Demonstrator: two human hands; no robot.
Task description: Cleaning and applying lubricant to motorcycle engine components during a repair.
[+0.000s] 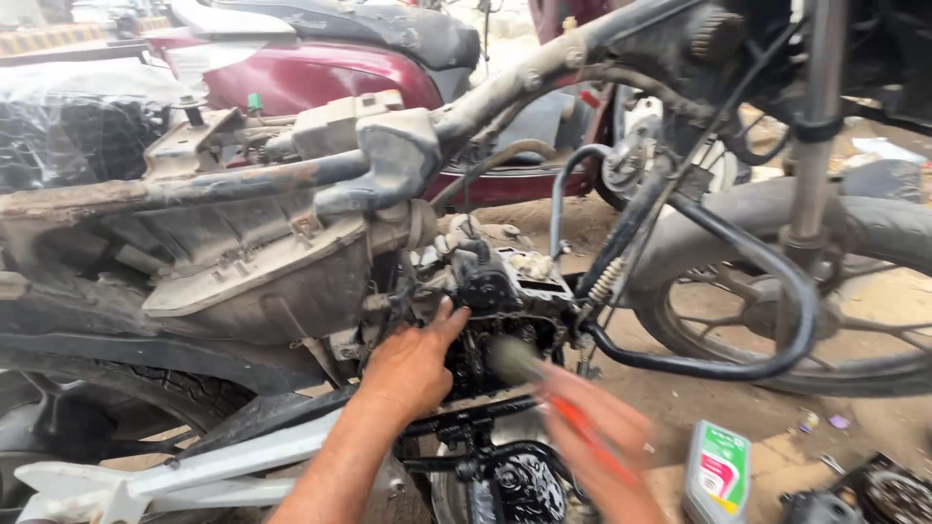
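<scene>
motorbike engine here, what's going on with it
A person is working on a stripped, dusty motorbike. Their left hand rests against the exposed engine. Their right hand, blurred by motion, holds an orange-handled tool pointed at the engine. A green and white bottle stands on the ground nearby.

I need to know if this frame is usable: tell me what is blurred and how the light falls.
Head view: right hand and its red-handled tool are smeared by motion blur; left hand and engine stay fairly sharp; daylight is bright, washing out the ground behind the wheel; bottle slightly soft.
</scene>
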